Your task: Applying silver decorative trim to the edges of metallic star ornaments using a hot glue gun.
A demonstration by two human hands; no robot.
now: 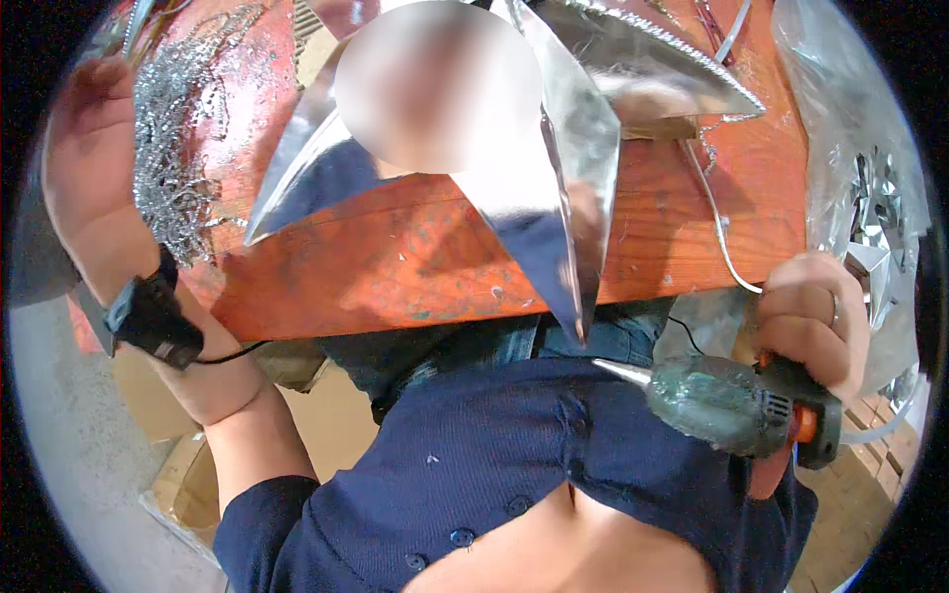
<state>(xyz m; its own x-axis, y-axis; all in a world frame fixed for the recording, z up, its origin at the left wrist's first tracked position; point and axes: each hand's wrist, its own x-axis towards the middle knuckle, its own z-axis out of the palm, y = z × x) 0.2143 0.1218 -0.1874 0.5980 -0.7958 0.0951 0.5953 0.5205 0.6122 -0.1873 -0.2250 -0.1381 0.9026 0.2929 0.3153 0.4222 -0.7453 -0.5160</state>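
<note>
While the hands are held well apart, the glue gun [707, 403] is gripped by the right hand [811, 321] at 3 o'clock, the fingers being closed around its handle. Its body is carried at 4 o'clock, in front of the navy shirt [455, 435], and its metal nozzle [623, 373] is pointed toward 9 o'clock. The left hand [91, 163] is raised near 10 o'clock, beside the silver tinsel [173, 138]; whether anything is held by it cannot be told. A black device [156, 318] is strapped to the left wrist.

At 12 o'clock the shiny silver star [509, 193] is placed over the orange desk [395, 282], its middle partly hidden by a blurred patch. One of its points is extended toward 6 o'clock past the desk edge, near the nozzle. A second silver piece [657, 74], edged with tinsel, is seen at 1 o'clock. A white cord [717, 222] is laid between 2 and 3 o'clock. A clear bag [828, 89] is seen at 2 o'clock, and cardboard [331, 415] at 8 o'clock.
</note>
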